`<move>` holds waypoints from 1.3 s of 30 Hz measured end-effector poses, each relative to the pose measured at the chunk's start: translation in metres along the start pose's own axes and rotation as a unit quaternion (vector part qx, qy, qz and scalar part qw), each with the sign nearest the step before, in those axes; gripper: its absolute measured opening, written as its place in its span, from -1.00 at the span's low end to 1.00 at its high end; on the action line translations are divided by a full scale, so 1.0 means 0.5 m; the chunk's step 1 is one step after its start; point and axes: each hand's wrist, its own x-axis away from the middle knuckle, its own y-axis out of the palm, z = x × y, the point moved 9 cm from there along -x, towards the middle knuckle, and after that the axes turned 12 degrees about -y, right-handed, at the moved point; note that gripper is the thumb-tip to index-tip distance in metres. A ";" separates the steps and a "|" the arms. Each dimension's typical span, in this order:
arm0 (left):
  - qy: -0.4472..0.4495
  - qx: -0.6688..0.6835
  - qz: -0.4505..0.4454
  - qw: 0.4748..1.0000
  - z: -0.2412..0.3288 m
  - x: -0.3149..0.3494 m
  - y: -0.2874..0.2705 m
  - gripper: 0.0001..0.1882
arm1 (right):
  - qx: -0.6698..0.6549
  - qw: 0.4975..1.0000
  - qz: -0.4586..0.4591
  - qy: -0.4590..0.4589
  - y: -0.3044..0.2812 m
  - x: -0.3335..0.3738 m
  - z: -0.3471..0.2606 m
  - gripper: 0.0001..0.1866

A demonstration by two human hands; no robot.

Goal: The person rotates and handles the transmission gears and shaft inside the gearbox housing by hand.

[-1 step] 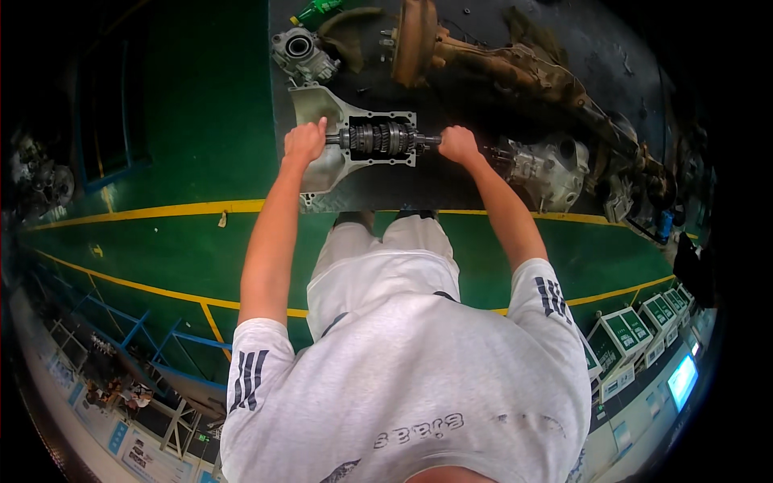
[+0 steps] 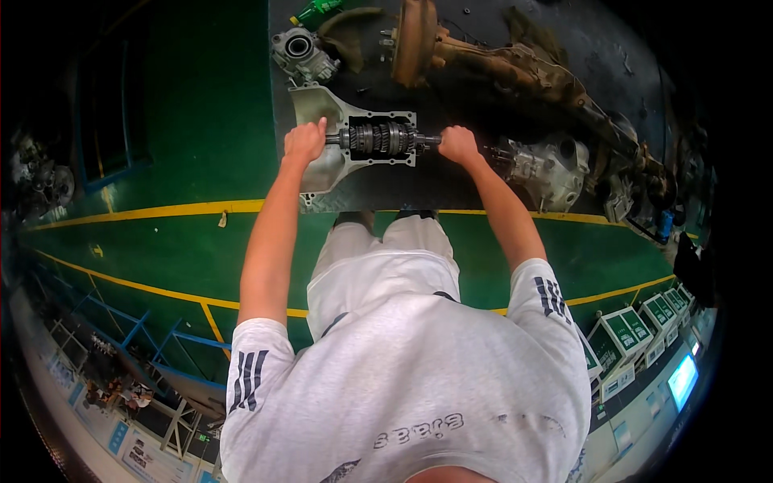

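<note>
A gear shaft (image 2: 382, 138), dark metal with several toothed gears and bands along it, lies crosswise over a silver gearbox housing half (image 2: 328, 103). My left hand (image 2: 304, 142) is closed round the shaft's left end, above the housing's wide flared part, thumb pointing away from me. Round the right end, past the housing's narrow edge, my right hand (image 2: 459, 145) is closed too. The gears sit at the housing's rectangular opening; I cannot tell whether the shaft rests in it or is held just above.
The dark workbench (image 2: 366, 197) carries a second silver gearbox casing (image 2: 555, 173) at right and a small casting with a round bore (image 2: 299, 48) at far left. Behind lies a rusty axle with a drum (image 2: 416, 44). A green tool or bottle (image 2: 318, 10) lies at the far edge.
</note>
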 end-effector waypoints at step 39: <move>0.079 0.064 0.134 0.986 -0.015 0.069 -0.033 -0.65 | -0.067 0.994 -0.087 -0.009 0.008 -0.016 0.001 -0.71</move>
